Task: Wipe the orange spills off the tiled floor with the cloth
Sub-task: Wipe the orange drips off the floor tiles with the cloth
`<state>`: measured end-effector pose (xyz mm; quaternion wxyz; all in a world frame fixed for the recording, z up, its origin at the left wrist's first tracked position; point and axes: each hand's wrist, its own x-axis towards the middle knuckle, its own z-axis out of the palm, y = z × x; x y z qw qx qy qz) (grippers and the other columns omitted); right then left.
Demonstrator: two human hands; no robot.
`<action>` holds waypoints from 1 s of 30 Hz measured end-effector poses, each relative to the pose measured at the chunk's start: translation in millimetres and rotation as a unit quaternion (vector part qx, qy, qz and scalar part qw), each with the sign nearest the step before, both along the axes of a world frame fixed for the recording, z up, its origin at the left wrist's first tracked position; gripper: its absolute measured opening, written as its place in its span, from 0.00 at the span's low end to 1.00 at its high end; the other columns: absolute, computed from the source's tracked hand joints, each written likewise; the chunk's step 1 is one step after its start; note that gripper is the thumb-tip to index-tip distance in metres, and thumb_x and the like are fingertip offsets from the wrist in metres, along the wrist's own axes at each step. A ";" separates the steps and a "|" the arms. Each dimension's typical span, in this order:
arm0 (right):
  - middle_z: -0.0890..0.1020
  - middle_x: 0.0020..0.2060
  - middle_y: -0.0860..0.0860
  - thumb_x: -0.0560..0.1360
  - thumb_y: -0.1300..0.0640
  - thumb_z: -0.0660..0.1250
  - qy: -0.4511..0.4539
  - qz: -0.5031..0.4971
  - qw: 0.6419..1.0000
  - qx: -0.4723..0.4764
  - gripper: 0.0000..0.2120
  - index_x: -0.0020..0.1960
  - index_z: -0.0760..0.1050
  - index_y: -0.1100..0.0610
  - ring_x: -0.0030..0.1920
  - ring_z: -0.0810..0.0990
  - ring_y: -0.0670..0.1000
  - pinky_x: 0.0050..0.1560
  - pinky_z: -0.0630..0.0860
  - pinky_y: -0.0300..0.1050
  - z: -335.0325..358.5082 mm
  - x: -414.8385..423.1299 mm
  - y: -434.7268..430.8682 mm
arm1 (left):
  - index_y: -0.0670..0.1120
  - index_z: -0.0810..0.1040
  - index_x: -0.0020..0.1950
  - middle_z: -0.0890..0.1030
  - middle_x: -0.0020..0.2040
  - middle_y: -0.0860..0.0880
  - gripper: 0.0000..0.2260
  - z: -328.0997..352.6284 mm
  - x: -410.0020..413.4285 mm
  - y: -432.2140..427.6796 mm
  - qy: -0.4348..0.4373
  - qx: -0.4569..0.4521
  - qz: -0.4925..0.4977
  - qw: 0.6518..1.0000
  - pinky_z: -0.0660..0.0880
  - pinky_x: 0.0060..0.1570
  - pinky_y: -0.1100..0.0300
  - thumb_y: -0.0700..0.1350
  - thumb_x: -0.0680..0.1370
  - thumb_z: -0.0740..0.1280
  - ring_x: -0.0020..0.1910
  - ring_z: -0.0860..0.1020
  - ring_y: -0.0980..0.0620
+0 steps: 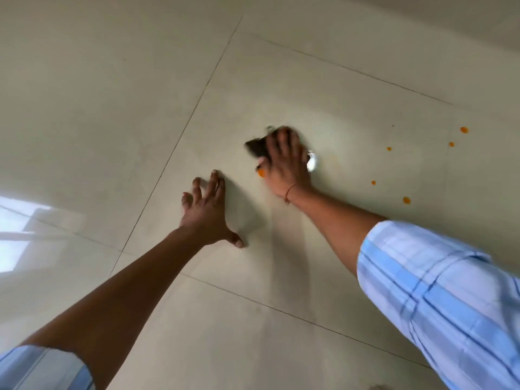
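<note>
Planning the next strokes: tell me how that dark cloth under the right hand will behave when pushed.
The cloth is probably floppy: a crumpled corner pokes out past the right hand. It likely slides easily; the tiled floor looks glossy, reflecting light.

Right sleeve: light blue with darker blue check lines, cuff rolled back, filling the lower right corner. Blurred.

Left sleeve: same light blue fabric, only a part showing at the bottom left corner.

Thread band: thin, reddish-brown, worn as a bracelet, a short loose end hanging from it.

Window reflection: bright pale patch at the left edge, crossed by a darker bar.

Dark speck: tiny, upper right, too small to identify.

Pale object: cut off by the bottom edge; nature cannot be told.
</note>
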<state>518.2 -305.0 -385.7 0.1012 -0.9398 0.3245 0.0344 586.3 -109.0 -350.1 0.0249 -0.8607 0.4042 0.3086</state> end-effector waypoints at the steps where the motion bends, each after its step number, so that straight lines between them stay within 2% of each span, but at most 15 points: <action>1: 0.58 0.77 0.56 0.78 0.44 0.53 0.002 0.057 0.998 0.005 0.29 0.77 0.58 0.52 0.77 0.54 0.60 0.70 0.58 0.60 2.2 -4.2 30.6 | 0.44 0.35 0.77 0.34 0.78 0.49 0.71 2.1 -1.4 1.7 0.012 0.003 0.012 1.000 0.47 0.72 0.36 0.67 0.51 0.79 0.76 0.38 0.36; 3: 0.57 0.78 0.54 0.78 0.44 0.51 0.011 0.125 0.992 0.018 0.29 0.78 0.57 0.51 0.77 0.53 0.58 0.70 0.57 0.59 10.0 -50.7 69.9 | 0.44 0.33 0.77 0.33 0.78 0.48 0.71 3.1 -2.8 2.5 0.026 -0.007 0.027 0.999 0.43 0.73 0.36 0.65 0.53 0.79 0.76 0.34 0.37; 5: 0.58 0.78 0.53 0.78 0.43 0.51 0.007 0.148 0.989 0.028 0.29 0.77 0.58 0.50 0.77 0.55 0.58 0.68 0.62 0.60 12.6 -100.3 63.8 | 0.43 0.31 0.76 0.31 0.77 0.48 0.71 5.8 -3.0 3.5 0.034 -0.011 0.033 0.999 0.42 0.73 0.35 0.64 0.54 0.80 0.75 0.33 0.38; 7: 0.60 0.77 0.54 0.76 0.43 0.52 0.014 0.103 0.995 0.011 0.30 0.76 0.61 0.51 0.75 0.58 0.59 0.66 0.65 0.61 10.9 -100.3 30.7 | 0.43 0.30 0.76 0.31 0.77 0.49 0.72 2.9 -4.1 4.0 0.035 -0.021 0.035 0.999 0.40 0.72 0.35 0.64 0.54 0.80 0.75 0.32 0.38; 10: 0.61 0.76 0.56 0.75 0.43 0.52 0.011 -0.020 1.000 0.012 0.31 0.76 0.61 0.52 0.75 0.58 0.61 0.67 0.61 0.61 10.6 -18.7 19.6 | 0.43 0.31 0.76 0.32 0.77 0.50 0.72 -2.2 -2.3 5.2 0.037 -0.029 0.038 0.998 0.40 0.72 0.36 0.64 0.53 0.80 0.75 0.33 0.39; 12: 0.60 0.77 0.57 0.76 0.44 0.51 -0.005 0.027 1.000 0.001 0.31 0.77 0.59 0.53 0.76 0.57 0.61 0.68 0.61 0.61 6.2 -2.8 55.3 | 0.44 0.32 0.77 0.33 0.78 0.50 0.71 -3.3 -1.4 5.3 0.034 -0.040 0.043 0.998 0.39 0.73 0.37 0.63 0.54 0.80 0.76 0.33 0.40; 14: 0.58 0.77 0.55 0.77 0.45 0.53 0.003 0.135 0.991 0.012 0.30 0.77 0.57 0.52 0.77 0.55 0.60 0.69 0.60 0.60 5.4 -55.6 92.4 | 0.44 0.33 0.77 0.33 0.78 0.50 0.70 -1.9 -1.5 8.7 0.046 -0.044 0.050 0.997 0.39 0.73 0.38 0.63 0.54 0.80 0.76 0.33 0.40; 16: 0.58 0.78 0.54 0.76 0.44 0.55 -0.001 0.181 0.983 0.029 0.31 0.77 0.57 0.51 0.77 0.55 0.59 0.69 0.63 0.61 13.2 -119.4 95.3 | 0.44 0.31 0.77 0.32 0.78 0.49 0.71 -1.9 -0.9 9.1 0.051 -0.042 0.041 0.997 0.38 0.72 0.37 0.65 0.54 0.79 0.75 0.32 0.40; 18: 0.59 0.77 0.54 0.75 0.43 0.55 0.009 0.150 0.989 0.013 0.31 0.77 0.58 0.50 0.76 0.57 0.59 0.66 0.65 0.62 9.2 -122.5 68.1 | 0.44 0.30 0.76 0.30 0.77 0.49 0.71 1.8 1.6 7.4 0.056 -0.021 0.023 0.998 0.38 0.71 0.36 0.65 0.55 0.79 0.74 0.31 0.39; 21: 0.60 0.77 0.55 0.75 0.42 0.52 0.026 0.012 1.000 0.007 0.32 0.76 0.60 0.51 0.75 0.58 0.61 0.67 0.62 0.62 10.0 -55.6 51.8 | 0.44 0.31 0.77 0.30 0.77 0.49 0.69 3.9 10.6 7.4 0.070 0.003 -0.015 0.997 0.41 0.72 0.37 0.64 0.57 0.79 0.75 0.32 0.39; 23: 0.61 0.77 0.56 0.74 0.43 0.53 0.005 0.059 0.998 -0.005 0.32 0.77 0.60 0.52 0.75 0.59 0.61 0.66 0.62 0.61 7.6 -46.0 89.2 | 0.44 0.36 0.78 0.35 0.78 0.49 0.66 5.7 20.8 11.1 0.089 -0.018 -0.018 0.996 0.44 0.72 0.38 0.60 0.59 0.80 0.76 0.35 0.39; 25: 0.59 0.77 0.55 0.74 0.44 0.56 0.013 0.175 0.985 0.007 0.33 0.77 0.59 0.52 0.76 0.58 0.60 0.68 0.60 0.60 10.1 -87.9 133.3 | 0.43 0.42 0.79 0.41 0.80 0.47 0.60 5.7 28.8 25.3 0.101 -0.062 -0.009 0.993 0.46 0.75 0.43 0.56 0.62 0.81 0.77 0.40 0.42; 27: 0.59 0.77 0.54 0.74 0.44 0.58 0.020 0.243 0.969 0.030 0.33 0.77 0.59 0.51 0.76 0.58 0.58 0.70 0.61 0.60 15.4 -142.3 137.0 | 0.42 0.44 0.79 0.42 0.80 0.46 0.57 7.8 29.1 48.8 0.079 -0.078 -0.002 0.994 0.46 0.76 0.48 0.56 0.64 0.79 0.78 0.41 0.44; 28: 0.59 0.77 0.53 0.74 0.43 0.57 0.017 0.259 0.966 0.018 0.33 0.77 0.58 0.50 0.76 0.58 0.58 0.69 0.63 0.61 15.0 -154.7 126.4 | 0.43 0.43 0.79 0.41 0.80 0.46 0.57 9.3 25.6 64.6 0.059 -0.075 0.009 0.995 0.45 0.76 0.47 0.58 0.65 0.78 0.78 0.40 0.45; 30: 0.59 0.77 0.53 0.74 0.42 0.56 0.036 0.212 0.977 -0.006 0.33 0.77 0.58 0.50 0.76 0.58 0.59 0.66 0.66 0.63 11.7 -145.7 102.7 | 0.44 0.41 0.79 0.39 0.79 0.48 0.59 7.3 11.8 97.9 0.023 -0.083 0.061 0.994 0.42 0.76 0.46 0.62 0.64 0.76 0.78 0.39 0.47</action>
